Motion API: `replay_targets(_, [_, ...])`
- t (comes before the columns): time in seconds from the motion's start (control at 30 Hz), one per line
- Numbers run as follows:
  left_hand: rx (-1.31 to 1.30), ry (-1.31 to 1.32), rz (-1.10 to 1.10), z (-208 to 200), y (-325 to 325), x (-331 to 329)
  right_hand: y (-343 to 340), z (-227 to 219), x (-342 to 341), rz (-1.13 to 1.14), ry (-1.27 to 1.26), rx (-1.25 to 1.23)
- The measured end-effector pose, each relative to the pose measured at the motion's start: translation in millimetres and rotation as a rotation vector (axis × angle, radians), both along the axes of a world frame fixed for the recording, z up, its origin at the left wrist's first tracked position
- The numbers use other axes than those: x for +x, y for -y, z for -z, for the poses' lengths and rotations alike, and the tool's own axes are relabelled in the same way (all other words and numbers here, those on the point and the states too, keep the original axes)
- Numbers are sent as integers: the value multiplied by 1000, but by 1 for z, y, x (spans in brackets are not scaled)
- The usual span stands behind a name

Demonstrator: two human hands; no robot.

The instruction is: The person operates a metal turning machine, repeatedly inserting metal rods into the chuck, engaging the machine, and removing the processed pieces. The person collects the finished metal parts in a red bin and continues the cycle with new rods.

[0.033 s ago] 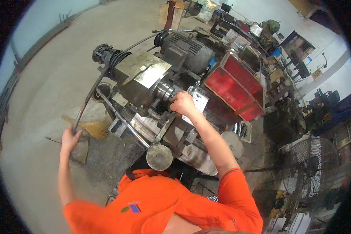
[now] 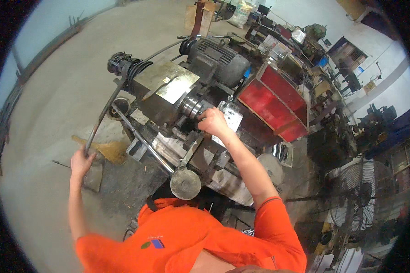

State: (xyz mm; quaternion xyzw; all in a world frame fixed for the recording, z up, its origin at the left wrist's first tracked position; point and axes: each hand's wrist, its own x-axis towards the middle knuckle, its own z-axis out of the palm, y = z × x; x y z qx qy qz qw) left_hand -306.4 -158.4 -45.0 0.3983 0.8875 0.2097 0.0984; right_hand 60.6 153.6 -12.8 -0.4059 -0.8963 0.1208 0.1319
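My left hand is wrapped round the lower end of a long dark lever that slants up to the left end of a small lathe-like machine. With bent fingers, my right hand reaches to the front of the shiny round spindle chuck. Its fingertips are pinched at the chuck's mouth, and whatever they hold is hidden. Behind the chuck stands the metal headstock box, with a bright plate on top. A pale flat metal block lies just right of my right hand.
A grey electric motor sits behind the headstock. To the right is a red metal tray. A round metal disc and a slanting chrome bar are close to my body. At the far right stands a large fan.
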Motion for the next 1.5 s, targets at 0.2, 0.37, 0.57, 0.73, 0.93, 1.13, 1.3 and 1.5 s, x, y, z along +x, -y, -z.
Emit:
replay_targets(0.2, [-5, 42, -43, 14, -4, -9, -3, 2, 2, -33, -69, -63])
replay_targets(0.37, [-25, -21, 5, 6, 0, -9, -1, -12, -11, -53, -25, -96])
replay_targets(0.57, [-146, -104, -6, 25, 8, -27, -5, -15, -21, -30, 90, -90])
replay_targets(0.73, [-273, -419, 18, 31, 2, -60, -1, -14, -13, -66, 55, 7])
replay_targets(0.93, [-141, -818, 200, 51, -3, -204, -5, -3, -14, -73, -58, 101])
replay_targets(1.13, [-332, -627, 45, 43, -20, -204, 7, -19, -10, -40, 116, 27])
replay_targets(1.3, [203, -492, 110, 5, -73, -112, 26, -29, 56, -68, -351, 214])
replay_targets(1.5, [7, 230, 90, 191, -106, -62, 76, -30, 163, 329, -509, -70])
